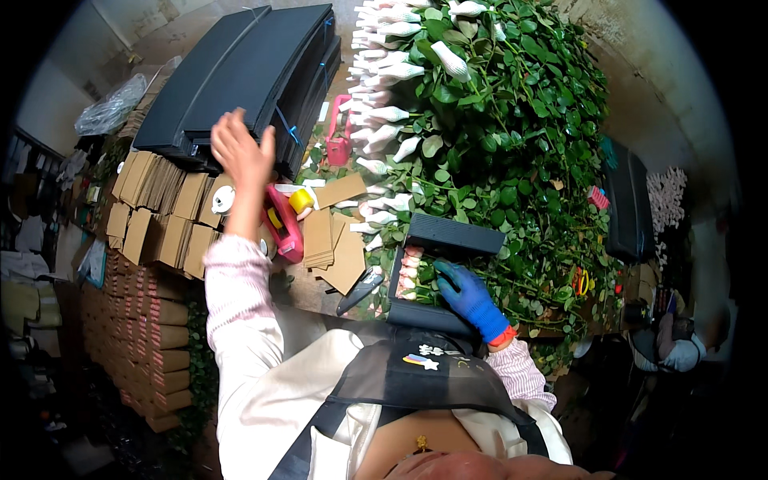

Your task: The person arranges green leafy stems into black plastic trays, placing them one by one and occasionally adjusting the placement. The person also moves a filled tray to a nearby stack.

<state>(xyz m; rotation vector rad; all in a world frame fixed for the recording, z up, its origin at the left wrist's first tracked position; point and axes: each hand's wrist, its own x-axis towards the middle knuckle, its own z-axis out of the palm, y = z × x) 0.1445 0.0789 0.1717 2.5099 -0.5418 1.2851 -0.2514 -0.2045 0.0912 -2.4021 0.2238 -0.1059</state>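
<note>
My left hand [242, 152], bare and with its fingers apart, reaches over the near end of a stack of dark corrugated sheets [240, 68]. Nothing shows in its grasp. Gloved in blue, my right hand [464, 296] lies with fingers stretched over leafy rose stems. Those stems belong to a row of pale pink roses [409, 274] inside a folded dark corrugated wrapper [456, 233]. Left of the wrapper lie loose brown cardboard pieces [346, 260] and a dark grey tool [360, 290], its kind unclear. A pink tape dispenser [286, 228] stands beneath my left forearm.
Many leafy roses with white netted heads [386, 74] are heaped at the far right. Folded cardboard [164, 204] is stacked at the left, beside a yellow tape roll [302, 200]. Orange-handled scissors [582, 281] lie among the leaves. Another person [672, 348] is at the far right.
</note>
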